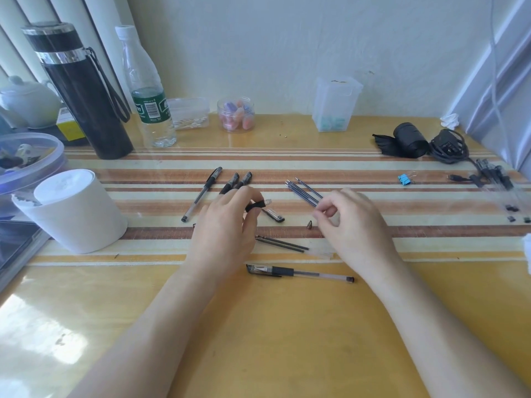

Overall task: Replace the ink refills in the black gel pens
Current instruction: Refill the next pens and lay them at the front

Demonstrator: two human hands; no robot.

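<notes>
Before the green-labelled bottle, left hand grips a pen barrel, right hand pinches refills.

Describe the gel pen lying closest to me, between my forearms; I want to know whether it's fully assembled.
The gel pen looks complete. It has a see-through cap with a clip on its left end, then a black rubbery grip. A clear plastic barrel runs from there to a small black plug on the right. It lies flat on the yellow table, nearly crosswise, its right end slightly nearer you. Only the table touches it; the left hand and right hand are beyond it.
</notes>
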